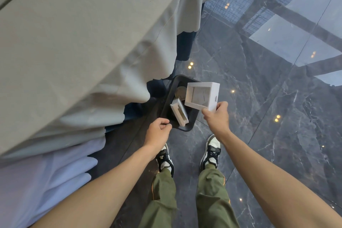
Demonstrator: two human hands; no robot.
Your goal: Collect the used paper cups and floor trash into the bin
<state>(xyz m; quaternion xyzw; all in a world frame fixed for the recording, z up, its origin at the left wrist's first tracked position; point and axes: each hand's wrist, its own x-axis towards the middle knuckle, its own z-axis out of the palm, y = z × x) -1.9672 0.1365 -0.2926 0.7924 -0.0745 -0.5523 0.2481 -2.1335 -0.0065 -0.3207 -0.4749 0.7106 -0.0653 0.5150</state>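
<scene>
A black rectangular bin [191, 123] stands on the dark marble floor just ahead of my feet. Inside it lie a white box [179, 112], tilted on edge, and a round brownish paper cup [180, 92]. My right hand [216, 116] pinches the lower corner of a second white box [202, 95] and holds it over the bin's right side. My left hand [158, 133] hovers at the bin's near left corner with its fingers curled in and nothing in it.
A table draped in a long grey-beige cloth [77, 57] fills the left, its hem hanging close to the bin. The glossy dark marble floor [268, 126] stretches to the right with ceiling reflections. My sneakers [211, 151] stand just behind the bin.
</scene>
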